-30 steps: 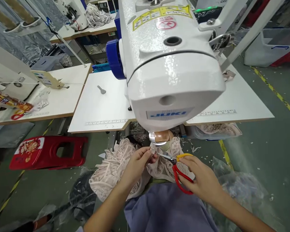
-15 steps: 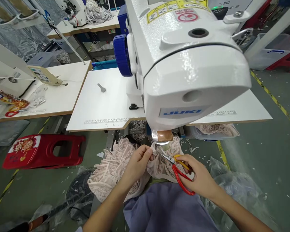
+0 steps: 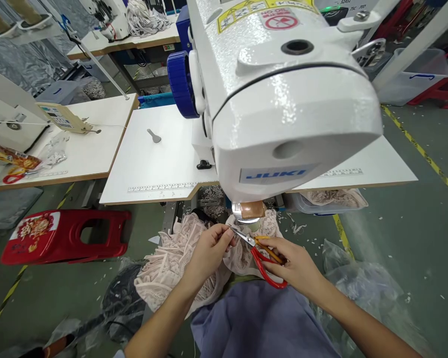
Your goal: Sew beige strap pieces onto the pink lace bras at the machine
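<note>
My right hand (image 3: 289, 263) is closed on a pair of scissors (image 3: 263, 266) with one red and one orange handle loop. The blades point left, and their tips reach my left hand (image 3: 213, 247). That hand is pinched, thumb against forefinger; a small edge of pale fabric seems to be between them, though the fingers hide most of it. Under and beside the hands lies a pale pink lace garment (image 3: 242, 256), over my lap and below the sewing machine head (image 3: 294, 124). A bunched heap of the same lace (image 3: 171, 273) sits to the left.
The white machine table (image 3: 157, 159) carries a printed ruler and a small grey tool (image 3: 154, 135). A red stool (image 3: 65, 236) stands on the floor at left. More lace fills a clear bin (image 3: 326, 201) under the table. Plastic bags (image 3: 366, 293) lie at right.
The scissors and my right hand have moved left, bringing the blade tips up to my left fingertips. My left hand has shifted only slightly. The whole view has drifted a little.
</note>
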Demonstrator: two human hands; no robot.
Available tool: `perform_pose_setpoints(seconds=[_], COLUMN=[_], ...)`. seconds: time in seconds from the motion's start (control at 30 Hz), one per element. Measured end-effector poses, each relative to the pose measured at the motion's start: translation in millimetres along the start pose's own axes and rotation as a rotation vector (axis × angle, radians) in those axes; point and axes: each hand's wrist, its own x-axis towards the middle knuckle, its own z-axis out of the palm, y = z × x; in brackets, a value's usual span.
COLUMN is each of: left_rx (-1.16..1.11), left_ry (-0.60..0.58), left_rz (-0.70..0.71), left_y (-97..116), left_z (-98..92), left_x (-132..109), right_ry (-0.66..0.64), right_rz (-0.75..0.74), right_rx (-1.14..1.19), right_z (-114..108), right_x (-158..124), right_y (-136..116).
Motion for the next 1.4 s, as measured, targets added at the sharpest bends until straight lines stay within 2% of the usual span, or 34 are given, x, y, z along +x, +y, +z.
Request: perform_pose_setpoints(seconds=[0.13, 0.2, 0.3, 0.37, 0.43, 0.5, 0.6, 0.67, 0.73, 0.77, 0.83, 0.87, 0.9, 0.97, 1.03, 1.07, 1.13, 1.2, 1.27, 1.33, 1.4], left_rx=[0.033, 0.144, 0.445, 0.615, 0.680, 0.669, 0.693, 0.810, 0.974, 1.047, 1.118, 1.113, 1.085, 1.002, 0.892, 0.820, 0.638, 0.453, 0.381, 0.453, 0.606], left_ry=[0.069, 0.112, 0.203, 0.227, 0.164, 0.035, -0.153, -0.161, -0.049, 0.026, 0.134, 0.154, 0.156, 0.139, 0.143, 0.148, 0.144, 0.148, 0.193, 0.276, 0.341], left_rz=[0.040, 0.106, 0.249, 0.339, 0.367, 0.325, 0.224, 0.223, 0.336, 0.439, 0.666, 0.761, 0.843, 0.949, 0.970, 0.937, 0.771, 0.564, 0.439, 0.459, 0.592], left_y=[0.9, -1.6, -8.5, -11.4, -9.2, -1.0, 14.8, 20.4, 19.0, 16.5, 10.8, 8.9, 8.2, 10.5, 16.3, 19.5, 24.4, 25.2, 22.2, 17.4, 13.7], left_z=[-1.6, -4.9, -10.8, -14.2, -17.7, -22.5, -32.5, -37.6, -37.2, -34.0, -21.4, -12.8, -3.4, 15.7, 32.3, 39.1, 49.2, 53.9, 52.9, 47.1, 39.2], left_x=[1.8, 2.9, 5.2, 7.3, 9.4, 10.8, 11.0, 10.0, 8.0, 6.5, 2.0, -1.1, -4.5, -11.5, -16.5, -17.7, -17.5, -14.7, -10.7, -6.3, -1.9], right_ry=[0.070, 0.116, 0.180, 0.257, 0.354, 0.409, 0.380, 0.422, 0.459, 0.392, 0.107, -0.027, -0.106, -0.124, -0.049, 0.006, 0.134, 0.253, 0.332, 0.368, 0.367], right_rz=[0.055, 0.077, 0.070, 0.051, 0.038, 0.025, -0.064, -0.144, -0.195, -0.214, -0.247, -0.246, -0.232, -0.183, -0.110, -0.064, 0.041, 0.109, 0.106, 0.064, 0.028], right_rx=[0.010, -0.035, -0.213, -0.363, -0.507, -0.636, -0.756, -0.708, -0.545, -0.441, -0.237, -0.144, -0.064, 0.122, 0.373, 0.498, 0.660, 0.664, 0.577, 0.461, 0.323], right_z=[-4.6, -13.8, -40.5, -64.9, -91.8, -117.3, -139.4, -134.7, -113.7, -98.5, -62.8, -44.2, -26.4, 3.0, 19.6, 22.4, 18.6, 6.3, -9.0, -23.4, -34.7], right_x=[-13.3, -18.7, -11.0, 11.2, 46.1, 85.7, 126.4, 126.3, 103.1, 85.5, 46.7, 29.0, 14.2, -3.9, -6.4, -3.2, 8.5, 23.0, 38.0, 53.1, 68.5], right_y=[0.7, 2.2, 13.4, 27.1, 41.1, 50.1, 48.5, 41.2, 35.6, 34.4, 34.2, 34.2, 33.5, 28.4, 17.8, 10.7, -6.0, -23.1, -36.8, -44.3, -45.3])
